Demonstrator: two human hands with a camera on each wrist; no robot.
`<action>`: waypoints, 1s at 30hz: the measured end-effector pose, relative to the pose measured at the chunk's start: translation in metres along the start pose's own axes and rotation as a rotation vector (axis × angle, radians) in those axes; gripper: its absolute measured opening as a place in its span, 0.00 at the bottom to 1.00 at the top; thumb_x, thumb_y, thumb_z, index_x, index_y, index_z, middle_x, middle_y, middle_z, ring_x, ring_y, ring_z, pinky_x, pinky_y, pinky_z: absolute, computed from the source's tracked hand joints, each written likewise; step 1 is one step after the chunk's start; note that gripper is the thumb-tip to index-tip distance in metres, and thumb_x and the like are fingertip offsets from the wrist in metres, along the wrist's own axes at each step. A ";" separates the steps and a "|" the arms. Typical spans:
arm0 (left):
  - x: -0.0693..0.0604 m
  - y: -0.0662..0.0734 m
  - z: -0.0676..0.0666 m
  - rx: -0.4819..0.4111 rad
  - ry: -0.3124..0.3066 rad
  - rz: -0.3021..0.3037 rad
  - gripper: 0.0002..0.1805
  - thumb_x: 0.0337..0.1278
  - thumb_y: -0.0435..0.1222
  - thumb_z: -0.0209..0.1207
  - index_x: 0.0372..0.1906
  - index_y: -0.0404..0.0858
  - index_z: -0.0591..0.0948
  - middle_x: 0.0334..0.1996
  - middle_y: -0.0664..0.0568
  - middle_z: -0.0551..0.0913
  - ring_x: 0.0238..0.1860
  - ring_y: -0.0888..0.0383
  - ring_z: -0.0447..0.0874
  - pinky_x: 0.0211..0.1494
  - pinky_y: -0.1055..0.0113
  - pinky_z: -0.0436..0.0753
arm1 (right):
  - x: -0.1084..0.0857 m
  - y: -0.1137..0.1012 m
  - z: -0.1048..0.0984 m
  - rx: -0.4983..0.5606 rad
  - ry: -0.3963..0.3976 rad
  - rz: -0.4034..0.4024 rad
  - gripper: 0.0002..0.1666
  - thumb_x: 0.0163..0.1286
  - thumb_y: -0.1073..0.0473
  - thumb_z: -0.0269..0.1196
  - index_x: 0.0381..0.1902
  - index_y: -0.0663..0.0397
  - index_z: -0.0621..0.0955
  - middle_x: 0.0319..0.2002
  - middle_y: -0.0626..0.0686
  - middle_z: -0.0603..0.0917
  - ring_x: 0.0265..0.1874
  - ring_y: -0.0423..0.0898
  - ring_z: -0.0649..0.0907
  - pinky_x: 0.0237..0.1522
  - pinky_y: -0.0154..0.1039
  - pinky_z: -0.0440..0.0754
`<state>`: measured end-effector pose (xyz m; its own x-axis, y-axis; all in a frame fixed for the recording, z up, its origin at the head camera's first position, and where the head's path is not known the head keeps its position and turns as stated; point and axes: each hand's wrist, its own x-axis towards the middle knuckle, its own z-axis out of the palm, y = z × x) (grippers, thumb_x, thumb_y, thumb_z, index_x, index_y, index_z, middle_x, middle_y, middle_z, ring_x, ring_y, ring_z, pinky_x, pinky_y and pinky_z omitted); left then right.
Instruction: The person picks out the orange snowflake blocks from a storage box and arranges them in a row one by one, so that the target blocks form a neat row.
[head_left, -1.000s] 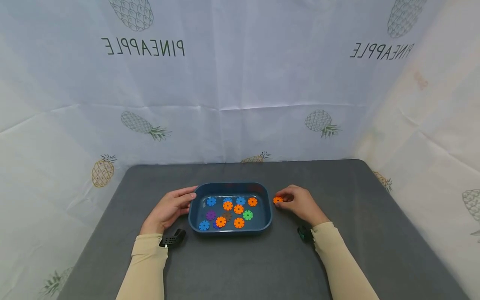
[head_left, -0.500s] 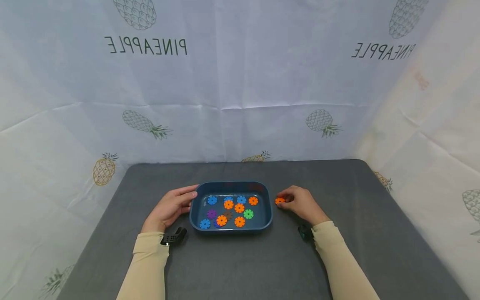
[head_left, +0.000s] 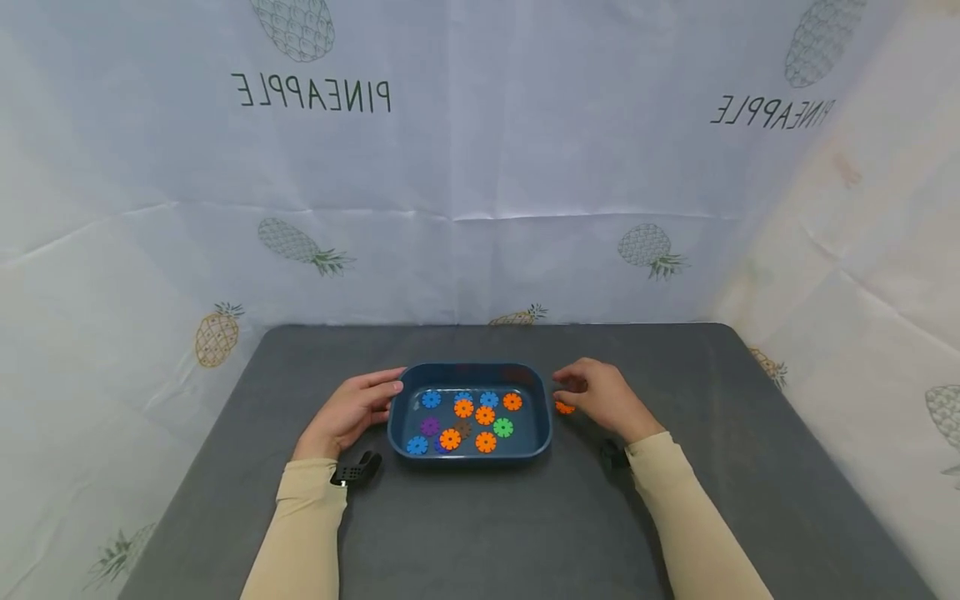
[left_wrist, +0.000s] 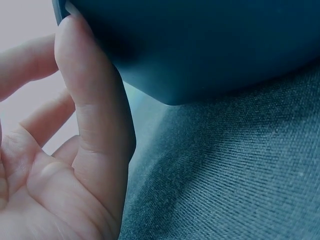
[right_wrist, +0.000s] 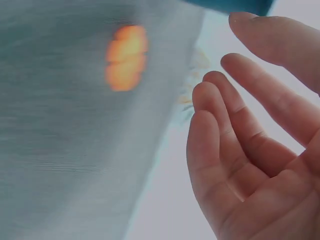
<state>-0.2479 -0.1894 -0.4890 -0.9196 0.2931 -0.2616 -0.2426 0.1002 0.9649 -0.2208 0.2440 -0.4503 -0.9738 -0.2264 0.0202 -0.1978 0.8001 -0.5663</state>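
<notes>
My left hand [head_left: 348,414] grips the left side of a dark blue tray [head_left: 470,459], its thumb at the rim. In the left wrist view the thumb of that hand [left_wrist: 82,150] touches the edge of the tray [left_wrist: 200,50], with the other fingers behind. Blue, orange, purple, brown and green notched discs lie in the tray. My right hand [head_left: 606,398] hovers over an orange disc [head_left: 565,408] right of the tray, partly hidden beneath it. The right wrist view shows the hand [right_wrist: 265,135] with thumb and fingers apart, holding nothing; the orange disc [right_wrist: 126,57] lies on the table, blurred.
A dark grey table [head_left: 480,533] bears the tray. Behind it and at both sides hangs a pale cloth [head_left: 480,150] printed with pineapples. A black band [head_left: 357,472] is at the left wrist and a dark one [head_left: 613,455] at the right.
My right hand has let go of the orange disc and risen slightly off it, fingers parting. The left hand stays at the tray. The head view has shifted slightly.
</notes>
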 end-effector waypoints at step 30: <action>-0.001 -0.001 0.003 0.006 0.021 0.025 0.33 0.77 0.46 0.66 0.79 0.42 0.75 0.48 0.52 0.84 0.38 0.59 0.82 0.46 0.67 0.88 | 0.063 -0.107 0.023 -0.519 -0.472 -0.184 0.12 0.71 0.62 0.75 0.51 0.55 0.91 0.47 0.54 0.92 0.40 0.48 0.89 0.50 0.46 0.91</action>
<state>-0.2458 -0.1871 -0.4899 -0.9318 0.2753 -0.2367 -0.2175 0.0988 0.9711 -0.2582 0.1308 -0.4074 -0.7905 -0.5045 -0.3471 -0.4954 0.8601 -0.1217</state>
